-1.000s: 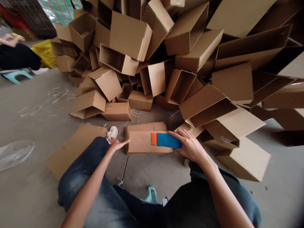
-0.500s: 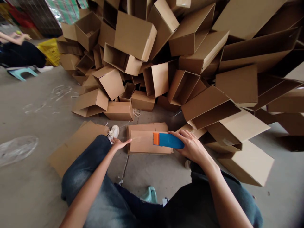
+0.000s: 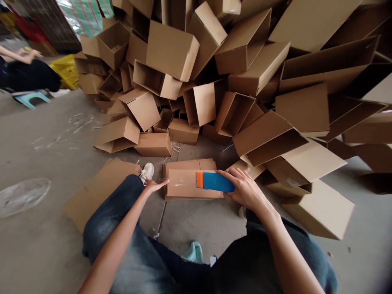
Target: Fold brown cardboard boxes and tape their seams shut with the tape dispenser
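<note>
My right hand (image 3: 246, 188) grips a blue and orange tape dispenser (image 3: 216, 181), its orange end pointing left over a flattened cardboard box (image 3: 183, 192). From the dispenser a clear shiny strip of tape (image 3: 180, 183) runs left along the cardboard. My left hand (image 3: 154, 186) is at the left edge of the same cardboard with its thumb stretched over it; the other fingers look spread and are partly hidden. Whether it touches the tape I cannot tell. More folded cardboard (image 3: 191, 164) lies underneath.
A big heap of open cardboard boxes (image 3: 173, 49) fills the front and right. Flat cardboard (image 3: 101, 190) lies by my left leg, near plastic film (image 3: 24, 197). Another person (image 3: 29, 73) sits at far left beside a yellow crate (image 3: 65, 71). A teal stool (image 3: 194, 251) shows below me.
The dispenser and my right hand have shifted very slightly left. My left hand stays at the cardboard's left edge. The whole view has tilted a little.
</note>
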`<state>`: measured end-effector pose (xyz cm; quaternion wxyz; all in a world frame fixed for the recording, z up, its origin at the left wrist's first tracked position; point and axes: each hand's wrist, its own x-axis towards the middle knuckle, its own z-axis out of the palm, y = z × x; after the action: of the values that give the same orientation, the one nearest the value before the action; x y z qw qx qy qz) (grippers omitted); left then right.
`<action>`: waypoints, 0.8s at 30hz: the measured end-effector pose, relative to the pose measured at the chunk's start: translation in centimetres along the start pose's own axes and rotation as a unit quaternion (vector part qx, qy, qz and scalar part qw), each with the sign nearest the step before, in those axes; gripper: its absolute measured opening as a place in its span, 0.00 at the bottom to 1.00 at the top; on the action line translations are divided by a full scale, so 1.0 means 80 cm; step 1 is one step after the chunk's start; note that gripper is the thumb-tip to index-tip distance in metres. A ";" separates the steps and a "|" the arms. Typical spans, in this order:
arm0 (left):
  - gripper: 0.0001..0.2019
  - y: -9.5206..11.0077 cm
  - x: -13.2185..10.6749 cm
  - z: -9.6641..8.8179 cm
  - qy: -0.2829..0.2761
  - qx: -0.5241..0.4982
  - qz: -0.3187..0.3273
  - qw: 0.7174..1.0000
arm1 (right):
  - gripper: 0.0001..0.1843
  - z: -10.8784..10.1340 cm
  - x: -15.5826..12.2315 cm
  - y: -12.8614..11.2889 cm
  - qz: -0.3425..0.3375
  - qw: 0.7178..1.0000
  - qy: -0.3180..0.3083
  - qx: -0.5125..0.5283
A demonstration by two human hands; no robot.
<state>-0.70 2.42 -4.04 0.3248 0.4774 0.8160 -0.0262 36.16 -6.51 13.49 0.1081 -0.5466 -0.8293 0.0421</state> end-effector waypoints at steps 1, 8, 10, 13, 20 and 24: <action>0.72 0.001 -0.002 -0.001 -0.002 0.003 -0.019 1.000 | 0.36 0.001 0.000 0.000 -0.002 1.000 0.002 0.000; 0.69 0.003 -0.008 -0.003 -0.019 0.008 -0.020 1.000 | 0.35 0.002 -0.001 0.000 0.000 1.000 0.007 -0.003; 0.70 0.002 -0.007 -0.003 -0.030 -0.005 -0.016 0.999 | 0.35 0.002 0.000 0.000 0.000 1.000 0.008 -0.001; 0.71 0.000 -0.004 -0.003 -0.052 -0.037 -0.017 0.998 | 0.35 0.001 0.000 -0.002 -0.002 1.000 0.015 -0.002; 0.69 0.000 0.000 -0.001 -0.016 -0.033 0.001 0.999 | 0.33 -0.003 -0.001 -0.005 -0.007 1.000 0.022 -0.008; 0.68 0.000 0.003 -0.001 -0.006 -0.015 0.018 1.000 | 0.31 -0.004 -0.002 -0.005 -0.006 1.000 0.020 0.000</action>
<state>-0.82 2.63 -4.16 0.3371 0.4872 0.8055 -0.0110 35.92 -6.87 13.85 0.1250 -0.5424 -0.8302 0.0308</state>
